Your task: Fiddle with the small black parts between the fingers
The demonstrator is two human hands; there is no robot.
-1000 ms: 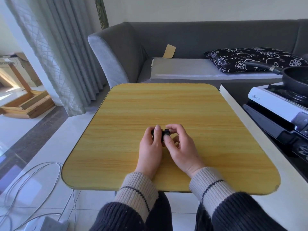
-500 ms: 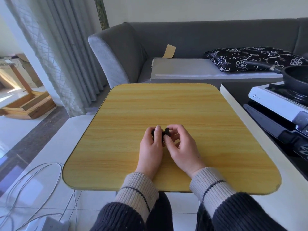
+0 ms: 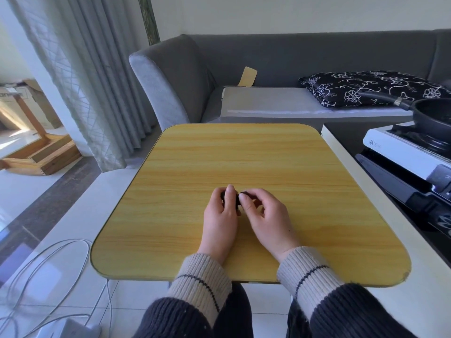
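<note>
Both hands meet mid-surface (image 3: 195,154) over a small black object (image 3: 237,199), mostly hidden. Left hand (image 3: 220,218) grips it from the left; right hand (image 3: 266,220) pinches its right end. Advise holding the left hand steady, working with fingertips only, low above the wood.

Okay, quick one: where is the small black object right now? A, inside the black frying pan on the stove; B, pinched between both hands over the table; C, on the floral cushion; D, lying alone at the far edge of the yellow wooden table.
B: the small black object sits between the fingers of the left hand and right hand, above the yellow wooden table.
</note>
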